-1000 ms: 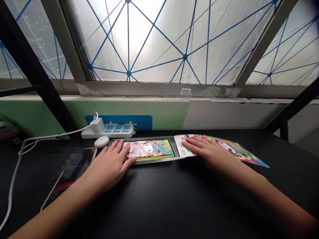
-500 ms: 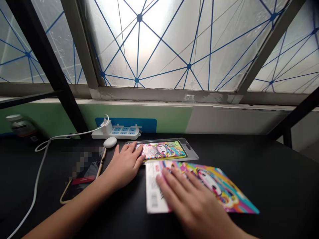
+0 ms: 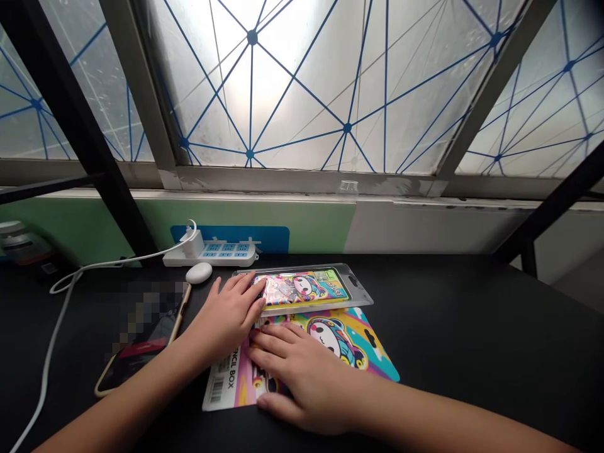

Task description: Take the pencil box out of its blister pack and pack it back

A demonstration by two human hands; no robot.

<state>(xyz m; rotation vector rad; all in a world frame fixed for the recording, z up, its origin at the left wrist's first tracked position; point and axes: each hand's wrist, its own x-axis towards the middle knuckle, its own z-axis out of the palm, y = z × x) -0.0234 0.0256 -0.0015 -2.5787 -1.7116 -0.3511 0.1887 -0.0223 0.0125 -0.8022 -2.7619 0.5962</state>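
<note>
My left hand [image 3: 232,311] rests with its fingers spread on the left end of a clear plastic blister tray [image 3: 357,290]. Inside that tray lies a colourful pencil box [image 3: 306,286] printed with a cartoon character. Nearer to me, my right hand [image 3: 302,374] lies flat, fingers stretched, on a bright printed card [image 3: 372,346]. The card has a barcode and the words "PENCIL BOX" on its white left strip. Its far edge meets the near edge of the tray. Both hands cover parts of what they touch.
A phone [image 3: 146,352] lies left of my left forearm, by a white rounded object [image 3: 199,273]. Behind stands a white power strip [image 3: 226,255] with a plugged-in white cable [image 3: 56,340]. A bottle [image 3: 26,245] is at the far left. Black frame bars [image 3: 538,220] flank the black table [image 3: 462,340].
My right hand has slid the card left, up against the tray's near side. My left hand has stayed on the tray. The view has shifted slightly.
</note>
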